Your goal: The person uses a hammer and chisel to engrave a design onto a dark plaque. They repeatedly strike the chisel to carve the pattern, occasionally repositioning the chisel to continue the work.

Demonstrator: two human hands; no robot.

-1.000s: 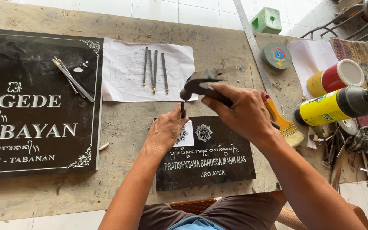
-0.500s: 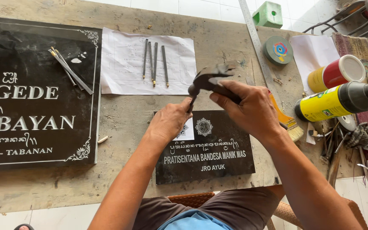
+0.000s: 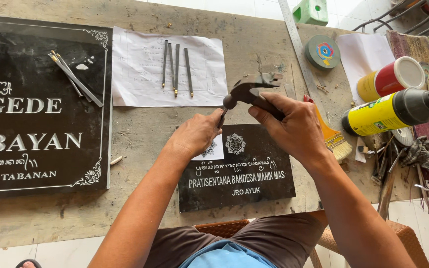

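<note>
Between thumb & forefinger of left hand [image 3: 194, 135]: thin dark chisel [image 3: 222, 115], pinched tight, tip hidden behind fingers, shaft slanting up-right toward hammer head. Rest of left fingers curled in, knuckles resting on small black engraved plaque [image 3: 239, 166], approx. at its upper left corner beside a white paper patch [image 3: 213, 151] w/ round emblem. Wrapped fully round hammer [image 3: 250, 89] handle: right hand [image 3: 294, 130], fist closed, hammer head raised just above chisel top, cannot tell if touching. Second round emblem cut in plaque just right of left hand, rows of pale lettering below.

Further out on worn wooden bench [image 3: 140, 144]: white sheet [image 3: 140, 69] w/ four slim chisels [image 3: 176, 67] laid side by side, above left hand. Large black engraved slab [image 3: 35, 109] far left, more thin tools [image 3: 75, 78] lying on its top part. Right of hammer hand: paintbrush [image 3: 331, 136] w/ pale bristles, partly under wrist; yellow spray can [image 3: 388, 113] on its side; red-and-yellow tin [image 3: 392, 78]; round grinding disc [image 3: 322, 51]; metal ruler [image 3: 296, 37] running diagonally; green block [image 3: 311, 11] at top edge. Jumble of rags & metal bits at far right.
</note>
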